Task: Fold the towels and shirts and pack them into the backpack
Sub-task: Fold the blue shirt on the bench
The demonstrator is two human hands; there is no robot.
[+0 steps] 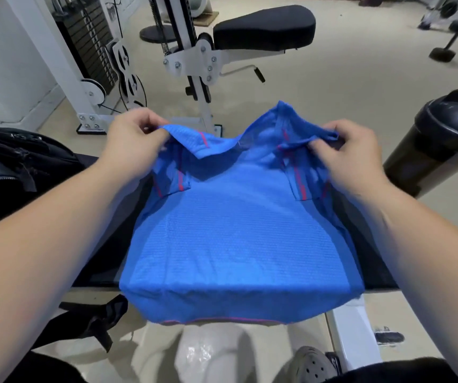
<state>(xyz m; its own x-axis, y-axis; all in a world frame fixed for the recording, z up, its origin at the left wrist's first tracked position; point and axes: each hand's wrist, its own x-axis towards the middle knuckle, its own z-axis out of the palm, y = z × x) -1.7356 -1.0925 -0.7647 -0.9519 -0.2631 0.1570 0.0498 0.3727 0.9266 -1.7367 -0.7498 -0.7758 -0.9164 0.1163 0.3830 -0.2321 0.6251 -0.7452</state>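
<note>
A blue shirt [233, 230] with thin red seams lies spread over a black padded bench [103, 261], its hem hanging over the near edge. The left hand [136, 139] and right hand [352, 150] each pinch a far corner of the shirt between thumb and curled fingers, lifting it. A black backpack [15, 158] sits at the left, and a dark shaker bottle [438, 150] at the right.

Forearms bare down to left hand [136, 136] and right hand [352, 153]. Grey perforated clog [313, 364] on one foot. Black legwear [393, 370] either side of the clog; trousers or shorts, can't tell.
</note>
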